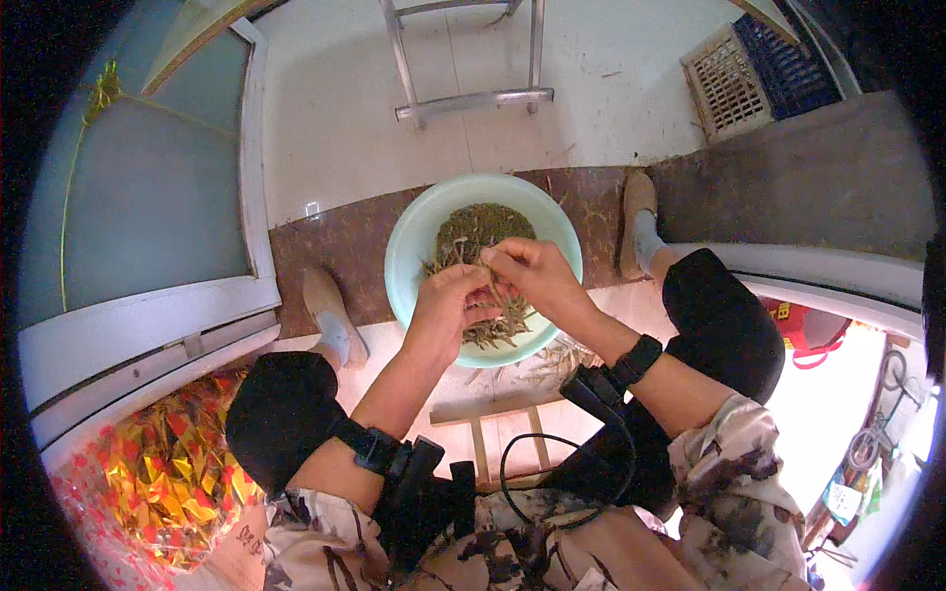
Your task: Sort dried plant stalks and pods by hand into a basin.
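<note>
A pale green plastic basin (pixel 403 244) stands on the floor between my feet. Small dark greenish-brown beans or seeds (pixel 484 221) lie heaped in its far part, and dry brown pods (pixel 510 325) lie in its near part. Over the basin, my left hand (pixel 443 303) and my right hand (pixel 543 277) meet, thumbs and fingertips pinched close together. Between them they grip a thin dry pod (pixel 484 262), mostly covered by the fingers. More pods show just below the right fingers. The left palm is turned partly out of sight.
Loose husks (pixel 562 358) litter the floor by the basin's near edge. A metal frame (pixel 473 100) stands beyond it. To the left are a door panel (pixel 162 185) and a bag of shiny gold and red wrapping (pixel 170 480). Plastic crates (pixel 728 85) stand far right.
</note>
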